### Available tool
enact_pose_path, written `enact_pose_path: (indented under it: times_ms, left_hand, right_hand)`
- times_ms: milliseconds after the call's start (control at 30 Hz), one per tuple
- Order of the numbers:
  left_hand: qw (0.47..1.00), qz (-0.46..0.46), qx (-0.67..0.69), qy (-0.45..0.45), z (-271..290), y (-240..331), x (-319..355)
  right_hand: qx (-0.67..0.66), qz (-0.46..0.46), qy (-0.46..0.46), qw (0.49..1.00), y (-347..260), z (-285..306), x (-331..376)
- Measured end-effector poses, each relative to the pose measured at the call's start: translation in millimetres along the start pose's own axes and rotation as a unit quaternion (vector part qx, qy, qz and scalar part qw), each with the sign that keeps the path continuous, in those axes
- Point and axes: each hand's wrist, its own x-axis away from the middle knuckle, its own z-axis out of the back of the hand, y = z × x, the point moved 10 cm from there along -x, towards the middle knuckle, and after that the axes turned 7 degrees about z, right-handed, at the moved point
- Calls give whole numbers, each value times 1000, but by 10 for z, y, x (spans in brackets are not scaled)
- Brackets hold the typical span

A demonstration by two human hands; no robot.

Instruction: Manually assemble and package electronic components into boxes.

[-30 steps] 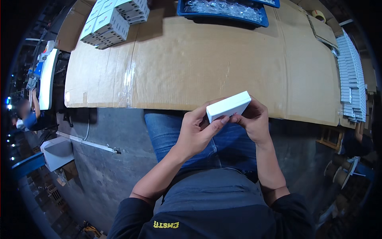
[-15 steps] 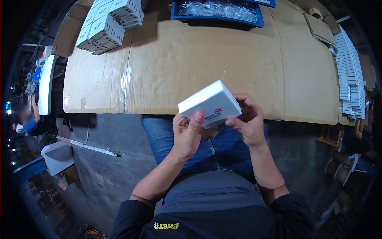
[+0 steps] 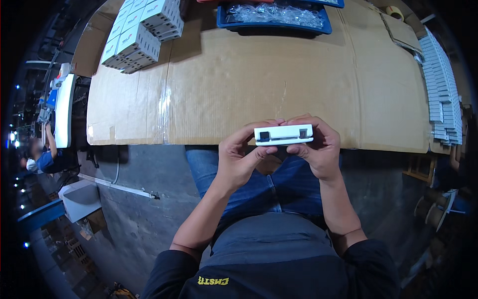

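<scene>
A flat white plastic box (image 3: 284, 133) is held level between my two hands, just off the table's near edge. Its narrow side is turned up to view and shows a dark square opening near each end, with a thin slot between them. My left hand (image 3: 242, 154) grips the left end, thumb underneath and fingers along the far side. On the right end, my right hand (image 3: 319, 149) is closed in the same way. The box's broad faces are mostly hidden from this angle.
Cardboard covers the table (image 3: 259, 84). Stacked white boxes (image 3: 134, 42) stand at far left; a blue tray (image 3: 275, 25) with clear plastic pieces sits at the back. White pieces are stacked (image 3: 440, 89) along the right edge, near a tape roll (image 3: 394, 12). Another person (image 3: 46, 158) works at far left.
The white box has been turned from its printed broad face to its narrow side with openings. Both hands have shifted to matching grips on its ends.
</scene>
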Motion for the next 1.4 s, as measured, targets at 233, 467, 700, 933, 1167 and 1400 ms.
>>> enact_pose_path:
  times_ms: [233, 467, 700, 933, 1167, 1400]
  left_hand:
    - [993, -104, -12, -57, -44, 193, 57]
    - [994, -87, -5, -68, -60, 175, 19]
    - [994, -81, -39, -57, -49, 168, 1]
    - [994, -89, -34, -56, -12, 158, 8]
    - [995, -84, -36, -49, 3, 132, 14]
    - [994, -82, -44, -57, -35, 112, 5]
  right_hand:
    - [56, 34, -62, 996, -127, -62, -27]
    - [90, 59, -69, 992, -246, -85, -69]
    - [103, 77, -65, 990, -215, -78, -52]
    - [57, 73, -81, 992, -158, -98, -77]
    - [52, 44, -80, 994, -96, -85, -56]
    - [69, 59, -64, 994, -124, -55, -13]
